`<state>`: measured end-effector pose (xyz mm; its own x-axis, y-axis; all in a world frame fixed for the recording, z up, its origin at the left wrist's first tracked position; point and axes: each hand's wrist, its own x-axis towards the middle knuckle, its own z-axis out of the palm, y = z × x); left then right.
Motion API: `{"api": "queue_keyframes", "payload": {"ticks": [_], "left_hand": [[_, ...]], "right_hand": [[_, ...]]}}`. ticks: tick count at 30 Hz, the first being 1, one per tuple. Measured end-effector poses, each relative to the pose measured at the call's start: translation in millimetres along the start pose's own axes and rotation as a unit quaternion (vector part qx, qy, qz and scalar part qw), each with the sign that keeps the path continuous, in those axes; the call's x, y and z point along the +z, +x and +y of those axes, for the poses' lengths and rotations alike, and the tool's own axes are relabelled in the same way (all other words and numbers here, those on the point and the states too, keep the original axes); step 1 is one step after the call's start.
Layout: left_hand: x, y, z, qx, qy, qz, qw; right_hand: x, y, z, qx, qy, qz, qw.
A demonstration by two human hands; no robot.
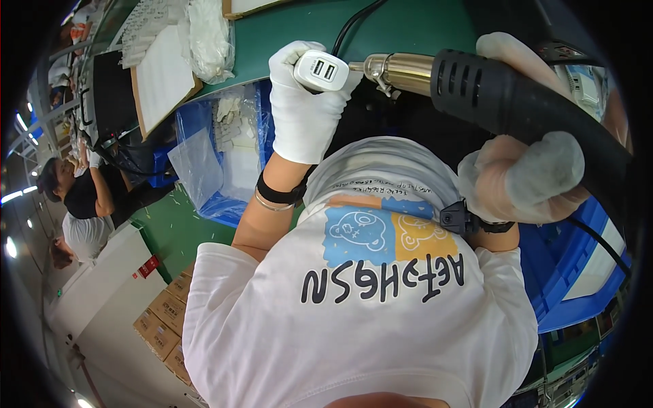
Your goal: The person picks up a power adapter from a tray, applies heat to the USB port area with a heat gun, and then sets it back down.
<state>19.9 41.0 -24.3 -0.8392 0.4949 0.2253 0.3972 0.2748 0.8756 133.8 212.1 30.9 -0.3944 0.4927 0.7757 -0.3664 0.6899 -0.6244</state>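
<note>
My left hand (pixel 304 126), in a white glove, holds a small white charger (pixel 322 71) with two USB ports facing up. In my right hand (pixel 524 173), also gloved, is a hot air gun (pixel 469 88) with a black slotted body and a metal nozzle (pixel 401 73). Its fingers show on both sides of the black body; the rest is partly hidden behind it. The narrow nozzle tip points left at the charger's right side, close to my left fingertips. I cannot tell whether it touches. A black cable (pixel 352 26) runs up from behind the charger.
A green worktop (pixel 286 27) spans the far side, with clear plastic bags (pixel 209 41) and a board (pixel 163 78) at left. Blue bins (pixel 204 197) stand left and right. Cartons (pixel 163 319) are stacked lower left. Other people (pixel 85 183) work at far left.
</note>
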Motion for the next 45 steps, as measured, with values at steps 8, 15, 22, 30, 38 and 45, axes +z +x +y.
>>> {"api": "queue_keyframes", "payload": {"ticks": [8, 15, 22, 30, 38, 45], "left_hand": [[1, 0, -3, -0.046, -0.055, 0.003, 0.997], [1, -1, -10, -0.023, -0.028, 0.02, 0.999], [1, -1, -11, -0.02, -0.051, 0.022, 0.998], [1, -1, -8, -0.028, -0.009, 0.018, 0.999], [2, -1, -9, -0.011, -0.007, 0.031, 0.999], [2, 0, -1, -0.015, -0.026, 0.019, 0.999]], "right_hand": [[-2, 2, 2, -0.009, -0.005, -0.025, 1.0], [-2, 6, -1, -0.024, -0.013, -0.061, 0.998], [-8, 10, -5, -0.039, -0.021, -0.099, 0.994], [-11, 15, 0, -0.054, -0.029, -0.135, 0.989], [-11, 20, 20, -0.197, 0.085, -0.192, 0.958], [-6, 6, 7, -0.124, 0.053, -0.139, 0.981]]}}
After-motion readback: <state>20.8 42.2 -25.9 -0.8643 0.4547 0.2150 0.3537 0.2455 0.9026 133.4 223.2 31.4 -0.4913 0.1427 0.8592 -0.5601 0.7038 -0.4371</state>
